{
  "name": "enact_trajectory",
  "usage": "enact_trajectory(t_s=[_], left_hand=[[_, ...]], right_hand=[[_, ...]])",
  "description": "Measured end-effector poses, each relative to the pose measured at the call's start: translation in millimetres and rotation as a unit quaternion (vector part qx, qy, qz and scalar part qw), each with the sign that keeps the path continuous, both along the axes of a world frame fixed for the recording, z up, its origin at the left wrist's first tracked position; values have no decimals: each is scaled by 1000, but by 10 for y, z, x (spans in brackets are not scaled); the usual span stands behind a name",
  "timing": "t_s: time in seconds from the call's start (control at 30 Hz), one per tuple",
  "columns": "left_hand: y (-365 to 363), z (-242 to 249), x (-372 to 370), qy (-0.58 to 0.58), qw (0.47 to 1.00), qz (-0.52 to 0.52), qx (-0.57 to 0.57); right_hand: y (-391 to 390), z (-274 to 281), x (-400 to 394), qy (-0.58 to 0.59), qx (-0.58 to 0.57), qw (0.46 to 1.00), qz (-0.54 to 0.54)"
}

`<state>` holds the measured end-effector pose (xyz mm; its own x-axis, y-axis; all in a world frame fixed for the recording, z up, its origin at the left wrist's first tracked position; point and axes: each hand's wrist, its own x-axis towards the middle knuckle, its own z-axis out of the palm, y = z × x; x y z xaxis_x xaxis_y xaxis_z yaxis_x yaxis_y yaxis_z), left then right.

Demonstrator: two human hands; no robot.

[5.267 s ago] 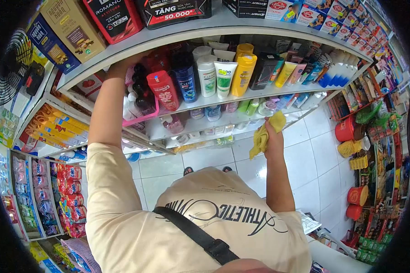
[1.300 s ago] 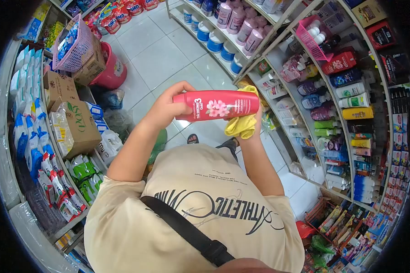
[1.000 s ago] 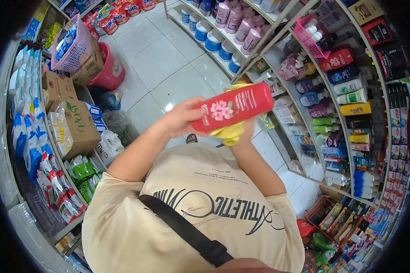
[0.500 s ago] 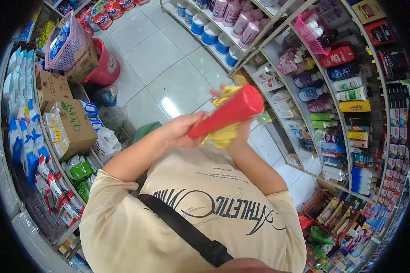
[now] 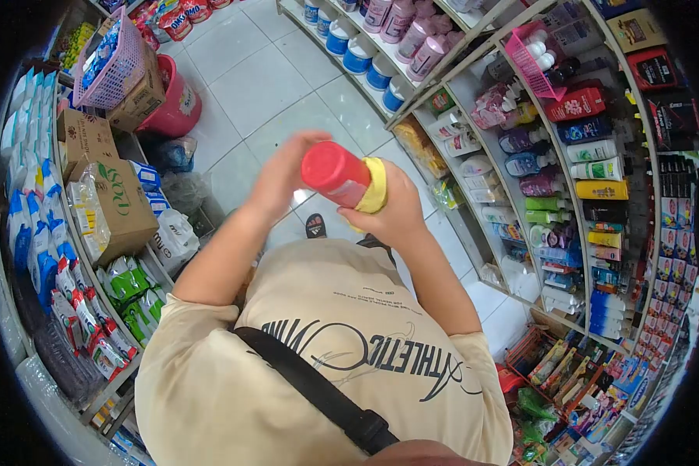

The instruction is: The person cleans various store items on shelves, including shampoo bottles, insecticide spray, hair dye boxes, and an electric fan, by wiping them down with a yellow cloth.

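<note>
A red cylindrical bottle (image 5: 335, 172), a pale label on its side, is held up in front of my chest and tilted with one round end towards me. My right hand (image 5: 396, 203) is closed round its lower part through a yellow cloth (image 5: 375, 186), the thumb lying along the near side. At the bottle's left side is my left hand (image 5: 286, 167), blurred, its fingers bent past the upper end and partly hidden behind it. Whether those fingers grip the bottle I cannot tell.
Shelves of toiletries (image 5: 590, 163) rise on the right, with a pink basket (image 5: 532, 58) high up. Packaged goods and a cardboard box (image 5: 120, 210) line the left. A red bucket (image 5: 175, 101) stands on the tiled floor (image 5: 248, 78), which runs ahead between the shelves.
The bottle has swung from pointing upper right to upper left. My right hand now wraps its lower part with the cloth; my left hand has moved from the lower end up beside the upper end.
</note>
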<state>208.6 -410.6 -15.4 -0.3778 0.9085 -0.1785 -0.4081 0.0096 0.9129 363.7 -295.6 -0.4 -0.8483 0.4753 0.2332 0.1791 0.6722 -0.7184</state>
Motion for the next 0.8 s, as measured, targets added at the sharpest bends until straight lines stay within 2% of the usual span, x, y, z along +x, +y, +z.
enact_trajectory(t_s=[0.07,0.13,0.17,0.27,0.3,0.43,0.53,0.6,0.63,0.67,0.7,0.73,0.77,0.8], left_hand=[[-51,173,-254,-135,985,-63,85],[-45,164,-261,34,990,-133,11],[-55,157,-260,117,979,-165,-26],[57,-51,-148,41,992,-106,-54],[81,-138,-112,20,995,-94,-27],[60,-269,-17,-35,992,-114,-43],[-14,-315,51,-57,990,-115,-64],[-36,-298,182,-24,993,-100,-54],[-37,-313,255,1,996,-84,-37],[-49,-326,317,19,996,-83,-24],[-63,-339,379,36,996,-83,-12],[-76,-343,432,53,995,-84,0],[-90,-293,463,59,993,-107,-1],[-78,-293,474,103,988,-114,22]], right_hand=[[80,25,10,-67,50,996,35],[113,44,32,-136,112,982,72],[116,50,38,-128,116,982,76],[137,81,21,-124,122,981,90],[159,98,21,-137,118,980,89],[203,138,46,-198,110,970,88],[396,-185,101,-30,204,978,35],[595,-702,272,26,27,994,-105],[619,-744,275,53,-62,981,-173],[640,-768,296,79,-217,950,-210],[647,-778,328,103,-366,893,-243],[641,-747,341,124,-504,811,-270],[633,-728,347,165,-562,756,-293],[639,-690,366,183,-584,729,-307]])
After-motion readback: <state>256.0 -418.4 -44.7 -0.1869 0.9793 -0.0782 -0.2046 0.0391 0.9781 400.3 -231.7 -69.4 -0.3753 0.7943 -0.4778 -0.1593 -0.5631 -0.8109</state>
